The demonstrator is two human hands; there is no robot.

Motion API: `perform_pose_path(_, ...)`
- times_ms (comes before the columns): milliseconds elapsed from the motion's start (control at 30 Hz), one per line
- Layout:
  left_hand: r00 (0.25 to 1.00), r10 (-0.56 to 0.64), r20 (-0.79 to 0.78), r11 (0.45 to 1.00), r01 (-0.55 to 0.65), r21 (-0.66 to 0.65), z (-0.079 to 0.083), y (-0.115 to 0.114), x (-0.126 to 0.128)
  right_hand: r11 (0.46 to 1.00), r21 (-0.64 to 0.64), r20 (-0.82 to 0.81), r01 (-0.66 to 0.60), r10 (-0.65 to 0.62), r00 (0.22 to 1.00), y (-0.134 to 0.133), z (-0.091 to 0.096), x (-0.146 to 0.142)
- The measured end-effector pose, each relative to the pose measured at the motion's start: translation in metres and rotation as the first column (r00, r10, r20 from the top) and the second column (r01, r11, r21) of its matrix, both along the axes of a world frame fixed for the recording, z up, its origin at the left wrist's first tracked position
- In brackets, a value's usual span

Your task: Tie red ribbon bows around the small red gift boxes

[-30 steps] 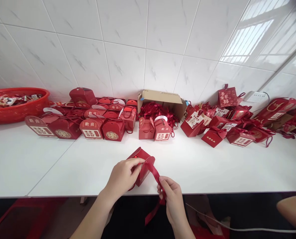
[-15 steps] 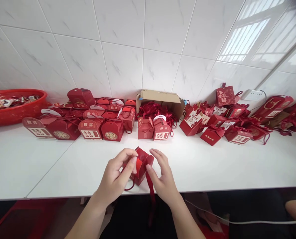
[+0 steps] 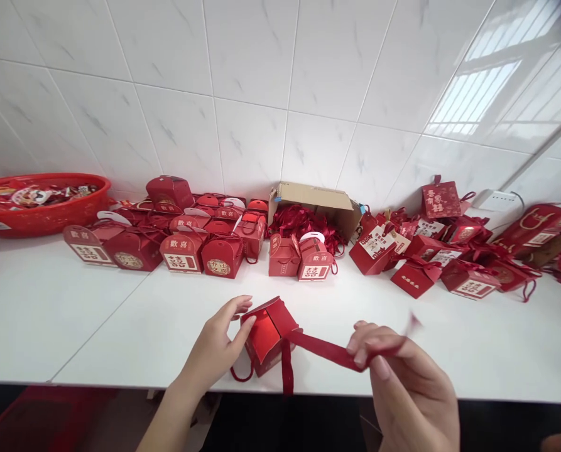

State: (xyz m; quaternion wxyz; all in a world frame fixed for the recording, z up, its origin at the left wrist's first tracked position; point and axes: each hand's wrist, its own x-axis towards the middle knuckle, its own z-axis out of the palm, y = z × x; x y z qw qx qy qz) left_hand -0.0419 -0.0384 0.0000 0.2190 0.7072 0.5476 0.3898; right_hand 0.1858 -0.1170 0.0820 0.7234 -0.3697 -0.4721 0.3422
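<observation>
Beside the left hand (image 3: pixel 218 336): red gift box (image 3: pixel 265 342), red ribbon (image 3: pixel 325 350) running out to the right hand (image 3: pixel 412 380)

Support: white table (image 3: pixel 143 339), extending under and beyond both hands; rows of boxes (image 3: pixel 221 256) are standing farther out, past the grip.

Change: half a second ago both hands were close about the box; now the right hand is standing well out to the right, thumb and fingers pinching the ribbon. The left hand is no longer pinching; its thumb and fingers are parting at the box's left side, the thumb seemingly touching its top. In judgement, the ribbon work is advancing but remaining unfinished: no bow is showing.

Box: sitting near the table's front edge, just right of the left hand and left of the pinch; skewed, deep red, a brighter panel showing on top beside a narrow dark gap.

Ribbon: smooth, dark red, stretching nearly straight from the box's right end into the pinch; its tip is blurring beyond the fingers. A second length (image 3: pixel 287 370) is hanging down the box's near side.

Cord loop (image 3: pixel 242 380): thin, red, curving below the left fingers.
</observation>
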Motion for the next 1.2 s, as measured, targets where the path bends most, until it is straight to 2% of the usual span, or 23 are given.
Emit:
perform_pose_path(100, 0.994, 0.083, 0.070, 0.996, -0.082, -0.026, -0.001, 0.004, 0.006, 0.999, -0.005, -0.001, -0.044, 0.044, 0.999, 0.007, -0.012, -0.001)
perform_pose_path(267, 0.975, 0.113, 0.193, 0.992, -0.102, -0.067, 0.001, -0.004, 0.009, 0.966, -0.244, 0.178, -0.089, 0.135, 0.975, 0.027, -0.039, -0.019)
perform_pose_path(433, 0.949, 0.122, 0.289, 0.985, -0.081, -0.150, -0.002, -0.019, 0.015, 0.932, -0.360, 0.414, -0.033, 0.192, 0.890, 0.041, -0.063, -0.043)
perform_pose_path(567, 0.943, 0.103, 0.315, 0.985, -0.052, -0.164, -0.003, -0.027, 0.020, 0.923, -0.383, 0.543, 0.028, 0.200, 0.816, 0.043, -0.078, -0.047)
perform_pose_path(867, 0.936, 0.090, 0.341, 0.983, -0.027, -0.183, -0.003, -0.031, 0.022, 0.907, -0.421, 0.571, -0.010, 0.274, 0.774, 0.038, -0.078, -0.040)
perform_pose_path(1067, 0.939, 0.055, 0.338, 0.985, 0.003, -0.170, -0.002, -0.033, 0.023, 0.911, -0.412, 0.603, -0.031, 0.298, 0.740, 0.039, -0.085, -0.034)
perform_pose_path(1200, 0.934, 0.044, 0.355, 0.980, 0.029, -0.196, -0.001, -0.038, 0.024, 0.912, -0.408, 0.633, -0.041, 0.315, 0.707, 0.039, -0.083, -0.031)
